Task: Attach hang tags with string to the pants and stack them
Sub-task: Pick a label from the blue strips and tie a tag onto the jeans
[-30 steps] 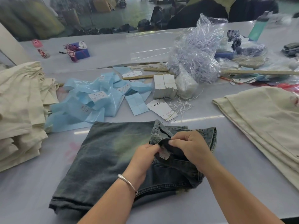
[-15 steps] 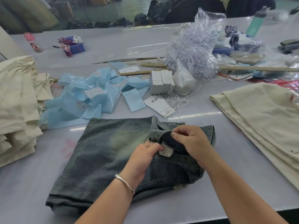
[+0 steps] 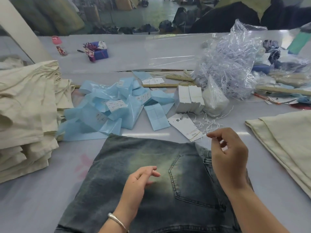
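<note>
While folded jeans are lying untagged, both hands, left hand and right hand, are being held apart, empty, above; hang tags are waiting just beyond.

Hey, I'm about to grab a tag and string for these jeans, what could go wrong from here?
The loose strings lie tangled beside the hang tags, so your right hand may pull up several at once. The tags sit fanned in a small pile, so two could lift together. The blue plastic bags touch the far edge of the jeans; sliding the jeans toward a stack might drag one along.
</note>
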`<state>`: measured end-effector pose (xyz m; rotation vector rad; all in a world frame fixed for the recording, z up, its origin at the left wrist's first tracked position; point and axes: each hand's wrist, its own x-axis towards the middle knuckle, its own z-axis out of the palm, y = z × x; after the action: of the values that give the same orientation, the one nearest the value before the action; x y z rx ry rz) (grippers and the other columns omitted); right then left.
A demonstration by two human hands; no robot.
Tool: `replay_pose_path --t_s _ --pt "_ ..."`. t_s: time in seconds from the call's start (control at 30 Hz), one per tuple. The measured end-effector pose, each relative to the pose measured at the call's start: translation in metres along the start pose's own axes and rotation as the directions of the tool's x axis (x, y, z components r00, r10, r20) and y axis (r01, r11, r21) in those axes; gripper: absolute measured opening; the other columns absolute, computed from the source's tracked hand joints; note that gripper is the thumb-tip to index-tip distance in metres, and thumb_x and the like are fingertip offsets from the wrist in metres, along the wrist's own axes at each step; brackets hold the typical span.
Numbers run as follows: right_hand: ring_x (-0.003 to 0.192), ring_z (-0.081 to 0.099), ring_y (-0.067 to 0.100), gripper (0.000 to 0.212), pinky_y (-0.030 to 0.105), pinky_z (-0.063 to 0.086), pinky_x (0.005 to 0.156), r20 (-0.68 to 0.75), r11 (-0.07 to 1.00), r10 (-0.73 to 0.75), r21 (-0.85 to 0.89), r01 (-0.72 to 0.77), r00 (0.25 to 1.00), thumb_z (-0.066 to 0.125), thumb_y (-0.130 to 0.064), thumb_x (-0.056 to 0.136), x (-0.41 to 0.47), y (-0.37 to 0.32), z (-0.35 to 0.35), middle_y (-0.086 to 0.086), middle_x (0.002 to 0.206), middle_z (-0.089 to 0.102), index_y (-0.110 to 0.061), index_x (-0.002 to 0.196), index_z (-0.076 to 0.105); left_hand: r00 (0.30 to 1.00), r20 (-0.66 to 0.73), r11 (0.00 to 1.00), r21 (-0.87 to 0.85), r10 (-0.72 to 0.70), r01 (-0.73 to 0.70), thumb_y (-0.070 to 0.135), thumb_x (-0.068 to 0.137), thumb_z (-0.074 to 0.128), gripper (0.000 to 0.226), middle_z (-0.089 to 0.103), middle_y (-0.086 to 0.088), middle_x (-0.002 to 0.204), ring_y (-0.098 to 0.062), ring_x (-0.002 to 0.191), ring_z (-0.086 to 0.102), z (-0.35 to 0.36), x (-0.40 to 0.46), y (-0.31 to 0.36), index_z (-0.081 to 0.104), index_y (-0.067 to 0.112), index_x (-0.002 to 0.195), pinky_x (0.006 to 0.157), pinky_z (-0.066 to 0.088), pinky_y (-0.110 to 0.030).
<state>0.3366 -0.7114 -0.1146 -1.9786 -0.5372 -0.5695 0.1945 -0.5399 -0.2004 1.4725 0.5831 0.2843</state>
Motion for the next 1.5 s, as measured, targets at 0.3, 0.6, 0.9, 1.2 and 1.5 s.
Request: replay_pose_path --t_s 0.3,0.6,0.9,1.2,1.5 --pt "0.073 0.058 0.015 0.017 0.035 0.050 0.066 0.374 0.996 -0.091 0.015 0.092 0.923 0.063 0.001 0.079 0.042 -0.010 0.139 -0.006 0.079 0.064 -0.013 0.087 0.068 0.949 -0.166 0.925 0.318 0.269 -0.207 0.024 0.089 0.052 0.026 0.066 0.011 0.095 -0.013 0.100 0.063 -0.063 0.087 -0.009 0.070 0.028 0.071 0.085 0.043 -0.013" --pt "0.133 0.034 0.027 0.079 0.038 0.037 0.102 0.596 0.899 0.373 -0.421 -0.119 0.711 0.068 -0.039 0.085 0.099 0.065 0.302 0.008 0.147 0.035 -0.010 0.146 0.026 0.966 -0.162 0.933 0.331 0.201 -0.139 0.014 0.095 0.058 0.023 0.062 0.017 0.098 0.002 0.095 0.060 -0.074 0.199 0.010 0.070 0.025 0.079 0.076 0.044 -0.009" --pt "0.143 0.019 0.025 0.081 0.041 0.026 0.113 0.563 0.846 0.073 -0.473 0.248 0.823 0.061 -0.025 0.087 0.175 0.102 0.368 0.003 0.159 0.019 -0.023 0.152 0.012 0.969 -0.239 0.990 0.140 0.064 -0.031 0.013 0.093 0.061 0.019 0.067 0.003 0.092 -0.015 0.083 0.066 -0.057 0.280 0.013 0.067 0.025 0.078 0.071 0.049 -0.017" --pt "0.097 0.064 0.035 0.056 0.042 0.046 0.084 0.490 0.802 -0.066 -0.492 0.338 0.869 0.052 0.002 0.067 0.178 0.108 0.372 0.012 0.111 0.070 -0.012 0.119 0.068 0.973 -0.225 0.947 -0.320 -0.045 -0.030 0.009 0.096 0.056 0.020 0.075 -0.006 0.089 -0.017 0.083 0.073 -0.029 0.320 0.019 0.073 0.006 0.085 0.056 0.055 -0.024" --pt "0.083 0.065 0.035 0.050 0.041 0.045 0.071 0.414 0.790 -0.133 -0.505 0.349 0.900 0.068 -0.014 0.062 0.104 0.079 0.321 0.012 0.104 0.069 -0.013 0.112 0.072 0.970 -0.182 0.777 -0.629 -0.160 0.010 0.015 0.089 0.065 0.018 0.074 -0.006 0.096 -0.012 0.083 0.070 -0.016 0.332 -0.001 0.065 0.016 0.107 0.072 0.056 -0.024"
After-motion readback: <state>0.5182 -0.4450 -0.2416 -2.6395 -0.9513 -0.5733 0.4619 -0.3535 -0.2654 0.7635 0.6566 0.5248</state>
